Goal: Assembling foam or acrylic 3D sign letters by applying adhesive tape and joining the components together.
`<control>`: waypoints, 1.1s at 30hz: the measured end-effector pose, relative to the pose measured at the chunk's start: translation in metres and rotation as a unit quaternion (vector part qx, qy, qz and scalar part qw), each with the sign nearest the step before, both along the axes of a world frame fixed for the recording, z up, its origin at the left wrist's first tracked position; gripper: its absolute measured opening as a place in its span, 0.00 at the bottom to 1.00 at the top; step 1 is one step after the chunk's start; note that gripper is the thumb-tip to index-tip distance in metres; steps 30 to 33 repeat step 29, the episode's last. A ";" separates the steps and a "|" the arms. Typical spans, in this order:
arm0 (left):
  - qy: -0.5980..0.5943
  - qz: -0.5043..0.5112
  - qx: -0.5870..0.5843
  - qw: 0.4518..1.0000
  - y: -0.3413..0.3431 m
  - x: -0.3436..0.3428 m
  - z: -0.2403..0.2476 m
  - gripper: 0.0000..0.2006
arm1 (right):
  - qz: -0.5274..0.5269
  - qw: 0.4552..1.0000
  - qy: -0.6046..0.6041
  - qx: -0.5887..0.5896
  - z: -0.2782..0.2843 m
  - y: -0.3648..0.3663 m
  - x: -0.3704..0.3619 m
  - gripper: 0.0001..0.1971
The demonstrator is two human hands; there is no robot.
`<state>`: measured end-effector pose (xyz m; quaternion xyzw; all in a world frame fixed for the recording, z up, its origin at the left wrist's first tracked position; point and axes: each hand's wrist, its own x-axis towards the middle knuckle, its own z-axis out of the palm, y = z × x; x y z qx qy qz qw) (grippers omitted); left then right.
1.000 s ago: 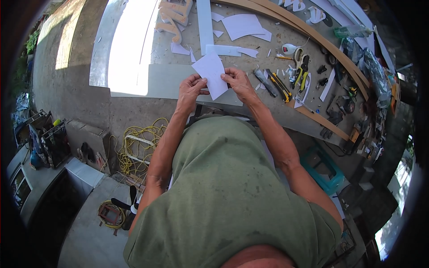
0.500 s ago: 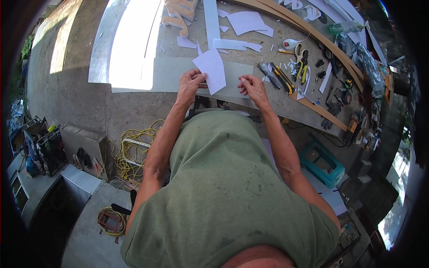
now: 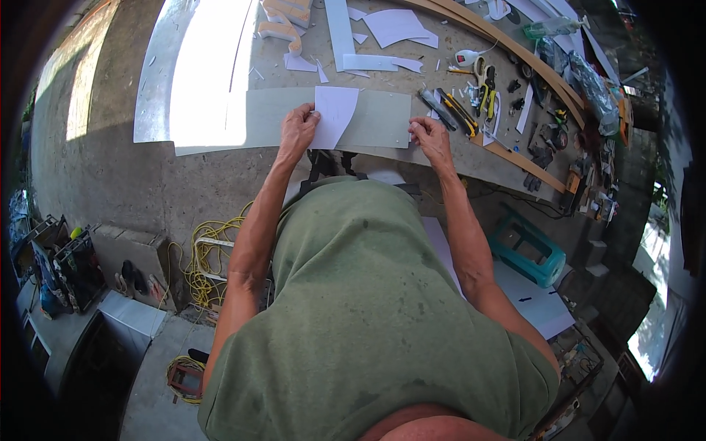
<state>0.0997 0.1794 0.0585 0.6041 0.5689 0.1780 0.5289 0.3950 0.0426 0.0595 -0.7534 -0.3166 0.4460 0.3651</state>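
My left hand (image 3: 297, 132) pinches the left edge of a white piece of paper or thin card (image 3: 332, 117) with one curved side. The piece lies over a long pale grey-green sheet (image 3: 379, 121) along the near edge of the table, its top left corner square. Beside the sheet's right end is my right hand (image 3: 432, 140), its thumb and fingers drawn together. Whatever it may hold is too small to make out. Close by on its right lie yellow-and-black cutter knives (image 3: 457, 112) and a dark grey bar-shaped tool (image 3: 437, 109).
Scissors (image 3: 482, 73), a white bottle (image 3: 466, 57) and yellow-handled pliers (image 3: 491, 101) lie on the table's right. White offcuts (image 3: 393, 28) and foam-like cut shapes (image 3: 283, 28) lie farther off. A long brown strip (image 3: 515, 51) curves along the right. A teal stool (image 3: 528, 246) stands below.
The white piece was tilted; now it sits squarer on the grey-green sheet, my left hand still on it. My right hand has shifted slightly right, to the sheet's end. The view has moved a little.
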 end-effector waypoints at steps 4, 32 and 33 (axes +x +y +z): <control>0.069 -0.036 0.143 0.987 0.007 -0.002 -0.016 0.14 | 0.007 0.975 -0.215 0.049 0.005 -0.008 0.036 0.09; 0.231 -0.041 0.341 0.910 -0.032 0.026 -0.015 0.42 | 0.232 0.883 -0.406 0.050 0.004 0.007 0.130 0.25; 0.231 -0.041 0.341 0.910 -0.032 0.026 -0.015 0.42 | 0.232 0.883 -0.406 0.050 0.004 0.007 0.130 0.25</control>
